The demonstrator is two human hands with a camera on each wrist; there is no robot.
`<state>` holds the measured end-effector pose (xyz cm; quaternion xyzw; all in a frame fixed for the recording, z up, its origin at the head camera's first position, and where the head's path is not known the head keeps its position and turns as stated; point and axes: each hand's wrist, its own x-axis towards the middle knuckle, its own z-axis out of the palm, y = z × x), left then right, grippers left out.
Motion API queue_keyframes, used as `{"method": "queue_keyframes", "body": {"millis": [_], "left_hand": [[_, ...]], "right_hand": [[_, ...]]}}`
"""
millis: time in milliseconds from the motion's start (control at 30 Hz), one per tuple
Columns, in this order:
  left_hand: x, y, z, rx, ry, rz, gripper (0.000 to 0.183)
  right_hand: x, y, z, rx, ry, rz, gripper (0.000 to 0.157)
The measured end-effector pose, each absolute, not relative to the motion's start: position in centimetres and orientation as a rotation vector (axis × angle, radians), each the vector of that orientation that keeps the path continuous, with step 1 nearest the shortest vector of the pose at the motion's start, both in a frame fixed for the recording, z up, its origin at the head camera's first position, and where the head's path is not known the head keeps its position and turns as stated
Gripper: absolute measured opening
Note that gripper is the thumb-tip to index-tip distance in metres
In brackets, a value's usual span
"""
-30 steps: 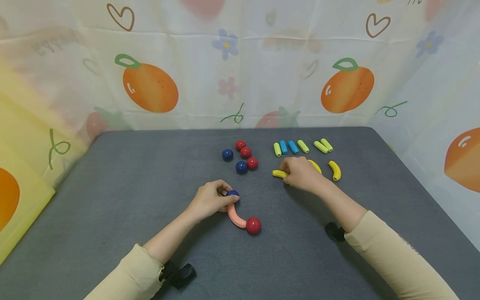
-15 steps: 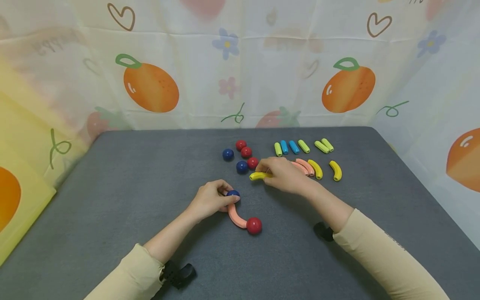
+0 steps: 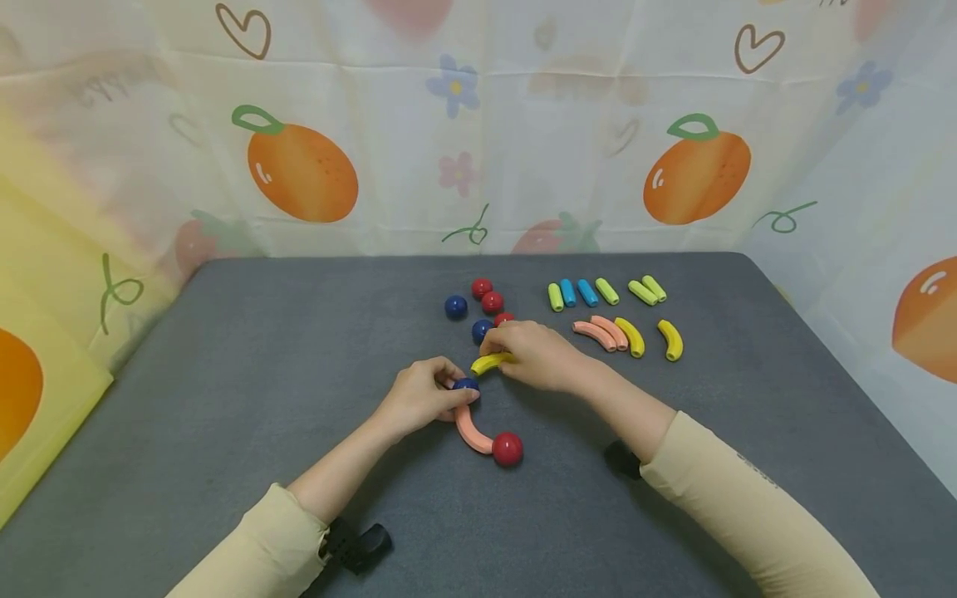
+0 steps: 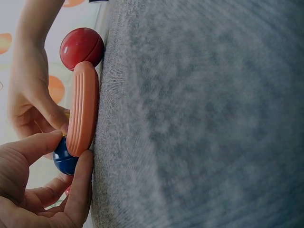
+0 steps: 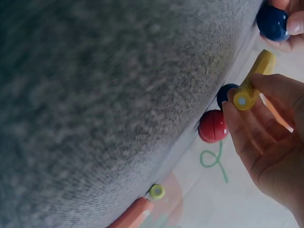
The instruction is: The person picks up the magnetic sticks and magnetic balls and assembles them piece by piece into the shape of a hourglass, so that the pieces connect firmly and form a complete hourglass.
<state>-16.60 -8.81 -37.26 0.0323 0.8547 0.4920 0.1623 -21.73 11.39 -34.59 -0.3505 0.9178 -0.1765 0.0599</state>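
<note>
In the head view my left hand [image 3: 421, 400] pinches a blue ball [image 3: 467, 384] between thumb and fingers. A curved pink stick [image 3: 472, 433] runs from that ball to a red ball [image 3: 508, 449], and the joined piece lies on the table. My right hand [image 3: 540, 355] pinches a curved yellow stick [image 3: 490, 363], its free end pointing at the held blue ball. A small gap between stick and ball shows in the right wrist view, where the yellow stick [image 5: 255, 80] is off the table and a pale disc shows in its near end.
Behind the hands lie more red balls [image 3: 482, 289] and blue balls [image 3: 456, 307]. To their right are curved pink sticks [image 3: 594, 335], curved yellow sticks [image 3: 670, 340], and short straight sticks in green [image 3: 607, 291] and blue [image 3: 586, 292]. A printed curtain [image 3: 389, 166] hangs behind the grey table [image 3: 299, 332].
My right hand has carried the yellow stick leftward from beside the other curved sticks to near the held blue ball, uncovering the pink sticks. My left hand keeps its place.
</note>
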Motion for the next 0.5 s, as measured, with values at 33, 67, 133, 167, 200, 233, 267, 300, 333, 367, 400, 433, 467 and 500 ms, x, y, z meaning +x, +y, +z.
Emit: {"method": "queue_keyframes", "body": {"millis": [33, 67, 133, 167, 200, 233, 267, 300, 333, 367, 400, 433, 467, 500], "left_hand": [[-16.62, -8.81, -37.26, 0.093, 2.439, 1.405, 0.031], [-16.62, -8.82, -37.26, 0.093, 2.439, 1.407, 0.031], [-16.63, -8.82, -37.27, 0.089, 2.435, 1.41, 0.031], [-16.63, -8.83, -37.26, 0.088, 2.432, 1.411, 0.03], [-16.63, -8.83, -37.26, 0.087, 2.43, 1.413, 0.03], [-16.63, -8.86, -37.27, 0.09, 2.43, 1.411, 0.03], [-16.64, -8.89, -37.27, 0.087, 2.428, 1.413, 0.03], [-16.64, -8.9, -37.27, 0.085, 2.428, 1.415, 0.03], [-16.65, -8.93, -37.29, 0.092, 2.43, 1.411, 0.03], [-16.66, -8.94, -37.28, 0.093, 2.436, 1.405, 0.029], [-16.66, -8.95, -37.29, 0.092, 2.441, 1.396, 0.029], [-16.68, -8.96, -37.3, 0.091, 2.451, 1.384, 0.029], [-16.69, -8.94, -37.28, 0.093, 2.466, 1.367, 0.028], [-16.7, -8.93, -37.3, 0.096, 2.485, 1.347, 0.027]], "right_hand": [[-21.73, 11.27, -34.63, -1.073, 2.771, -0.527, 0.02], [-21.74, 11.17, -34.67, -1.084, 2.762, -0.525, 0.02], [-21.73, 11.05, -34.72, -1.102, 2.748, -0.529, 0.02], [-21.72, 11.03, -34.73, -1.108, 2.743, -0.535, 0.02], [-21.72, 11.04, -34.75, -1.111, 2.739, -0.542, 0.02], [-21.72, 11.05, -34.77, -1.113, 2.736, -0.552, 0.02], [-21.71, 11.08, -34.76, -1.113, 2.731, -0.565, 0.02], [-21.73, 11.11, -34.77, -1.111, 2.726, -0.579, 0.02], [-21.75, 11.16, -34.75, -1.105, 2.722, -0.594, 0.02], [-21.78, 11.21, -34.76, -1.101, 2.718, -0.605, 0.021], [-21.81, 11.25, -34.75, -1.097, 2.715, -0.615, 0.021], [-21.84, 11.27, -34.75, -1.095, 2.714, -0.618, 0.021], [-21.87, 11.29, -34.76, -1.092, 2.713, -0.623, 0.021], [-21.92, 11.29, -34.79, -1.09, 2.716, -0.624, 0.021]]}}
